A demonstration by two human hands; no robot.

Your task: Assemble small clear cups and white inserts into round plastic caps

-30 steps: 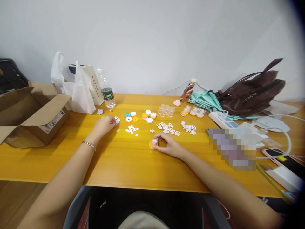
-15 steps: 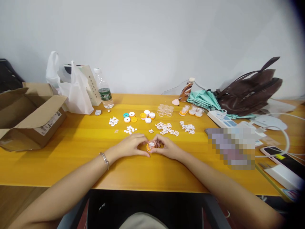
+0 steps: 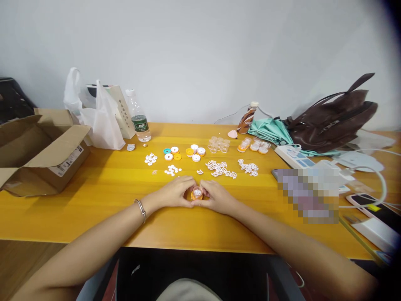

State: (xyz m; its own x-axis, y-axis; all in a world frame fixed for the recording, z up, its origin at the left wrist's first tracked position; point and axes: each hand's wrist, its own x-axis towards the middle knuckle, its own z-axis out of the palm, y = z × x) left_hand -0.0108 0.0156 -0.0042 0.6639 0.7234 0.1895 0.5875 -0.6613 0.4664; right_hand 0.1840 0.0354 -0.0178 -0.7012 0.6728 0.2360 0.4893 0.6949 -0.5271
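Close to the table's front, my left hand [image 3: 176,192] and my right hand [image 3: 219,197] curl in from both sides around a small round plastic piece [image 3: 197,192]. It has an orange base, a clear cup on top and something white inside. Thumbs and fingertips of both hands press on its sides. Just beyond lie small white discs [image 3: 172,169], a single white openwork piece [image 3: 199,172] and a cluster of similar white openwork pieces [image 3: 221,168]. Farther back are coloured round bases [image 3: 189,152], clear cups [image 3: 218,145] and several orange-based pieces with clear tops [image 3: 256,146].
An open cardboard box [image 3: 59,163], a white plastic bag [image 3: 105,121] and a water bottle [image 3: 140,123] stand at left. On the right are a drink bottle [image 3: 247,118], a teal cloth [image 3: 271,130], a brown bag [image 3: 332,121], a power strip [image 3: 291,155] and a phone [image 3: 372,205].
My left hand has closed in on the round piece, which now sits upright between both hands. My right hand has shifted slightly left. The view has turned a little.
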